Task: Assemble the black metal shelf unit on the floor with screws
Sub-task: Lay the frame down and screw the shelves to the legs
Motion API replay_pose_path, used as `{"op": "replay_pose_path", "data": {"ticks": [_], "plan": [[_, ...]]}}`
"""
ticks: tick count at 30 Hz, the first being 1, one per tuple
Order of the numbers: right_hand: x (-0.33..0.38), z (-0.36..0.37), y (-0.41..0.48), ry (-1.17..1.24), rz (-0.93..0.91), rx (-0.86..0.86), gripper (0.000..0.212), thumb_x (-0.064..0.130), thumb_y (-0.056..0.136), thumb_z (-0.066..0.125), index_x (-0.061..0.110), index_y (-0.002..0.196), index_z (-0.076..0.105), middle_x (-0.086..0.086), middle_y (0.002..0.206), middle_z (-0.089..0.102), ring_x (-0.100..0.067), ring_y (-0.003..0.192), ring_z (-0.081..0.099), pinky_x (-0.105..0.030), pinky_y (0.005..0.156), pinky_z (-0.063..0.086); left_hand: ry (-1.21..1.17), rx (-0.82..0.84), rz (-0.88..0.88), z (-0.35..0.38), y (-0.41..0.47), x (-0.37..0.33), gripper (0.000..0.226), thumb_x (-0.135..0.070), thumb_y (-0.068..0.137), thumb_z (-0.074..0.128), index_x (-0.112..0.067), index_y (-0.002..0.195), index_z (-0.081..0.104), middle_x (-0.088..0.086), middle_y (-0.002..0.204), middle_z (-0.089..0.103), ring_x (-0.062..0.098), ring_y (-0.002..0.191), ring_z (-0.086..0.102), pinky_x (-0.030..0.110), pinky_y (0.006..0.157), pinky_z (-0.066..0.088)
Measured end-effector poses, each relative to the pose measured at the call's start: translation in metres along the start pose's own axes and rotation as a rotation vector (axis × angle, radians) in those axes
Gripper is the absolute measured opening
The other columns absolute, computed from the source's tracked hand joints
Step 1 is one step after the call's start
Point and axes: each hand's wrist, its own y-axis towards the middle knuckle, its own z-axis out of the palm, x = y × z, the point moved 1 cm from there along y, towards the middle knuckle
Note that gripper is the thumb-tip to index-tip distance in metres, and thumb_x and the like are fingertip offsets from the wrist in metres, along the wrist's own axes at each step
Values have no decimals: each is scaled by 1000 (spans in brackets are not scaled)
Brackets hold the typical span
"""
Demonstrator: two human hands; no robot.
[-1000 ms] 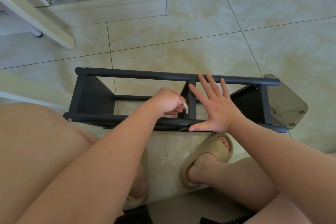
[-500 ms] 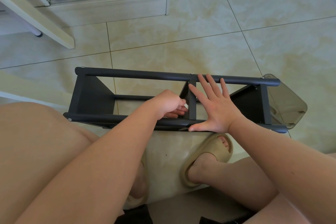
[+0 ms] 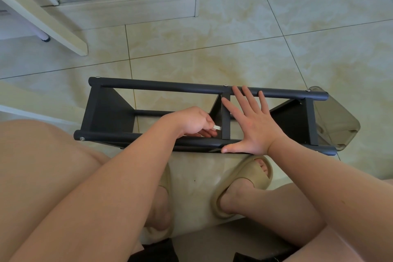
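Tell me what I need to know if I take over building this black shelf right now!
Left hand: fingers curled round a small pale tool, its tip at the middle crossbar.
Right hand: flat, fingers spread, pressing on the shelf unit.
The shelf unit lies on its side on the floor.
Done: frame and panels are joined; screw heads show along the far rail.
Left: probably the crossbar's joint at the near rail; whether it is tight cannot be seen.
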Motion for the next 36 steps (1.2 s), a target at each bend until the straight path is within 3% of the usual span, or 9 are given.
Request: {"op": "replay_pose_path", "data": {"ticks": [7,15,18,22,25,29,32,36], "plan": [[0,0,0,10,0,0,128,105,65,28,30,162,-7,-8,169,-18,-32,154,-20,-61,122,-10,196,-27,14,-1,0,1,24,-17,99,59,-28,79,67,-5,89,66,17,92,57,41,103,43],[0,0,-1,18,-1,-2,128,105,65,29,31,162,-7,-8,168,-18,-32,154,-21,-61,122,-9,276,18,-4,-2,-1,1,20,-18,94,65,-32,79,66,-4,98,63,27,116,56,42,107,41],[0,0,-1,13,0,1,128,105,64,28,31,162,-8,-8,168,-18,-32,154,-21,-61,122,-9,300,39,1,-2,-3,-2,8,-20,96,64,-26,93,67,1,112,64,21,108,53,39,106,40],[0,0,0,7,2,5,128,105,64,28,31,162,-9,-8,168,-19,-32,154,-21,-62,122,-8,351,9,38,-7,-4,-6,9,-17,96,63,-23,96,70,-4,94,67,17,94,60,31,90,49],[0,1,0,9,0,-3,127,105,65,28,31,162,-7,-8,169,-17,-32,154,-20,-62,122,-8,284,-32,61,-10,-3,-4,10,-12,93,66,-18,96,73,0,86,72,14,82,66,26,78,55],[0,1,0,9,1,-7,127,105,64,29,31,162,-7,-8,169,-17,-32,154,-19,-61,122,-8,324,-103,107,-10,-1,-6,15,-14,91,66,-26,84,71,-6,83,68,8,75,59,24,68,45],[-1,1,0,8,0,-8,127,105,65,30,31,162,-7,-8,169,-18,-32,154,-20,-62,122,-8,223,-123,117,-9,1,-6,20,-15,93,63,-30,81,69,-6,90,67,11,85,60,27,77,50],[-1,2,0,1,1,-9,127,105,65,29,31,162,-8,-8,168,-18,-32,154,-21,-62,122,-7,-95,-104,66,-1,6,-3,8,-18,97,62,-19,96,70,-2,105,70,10,99,67,30,87,56]]}}
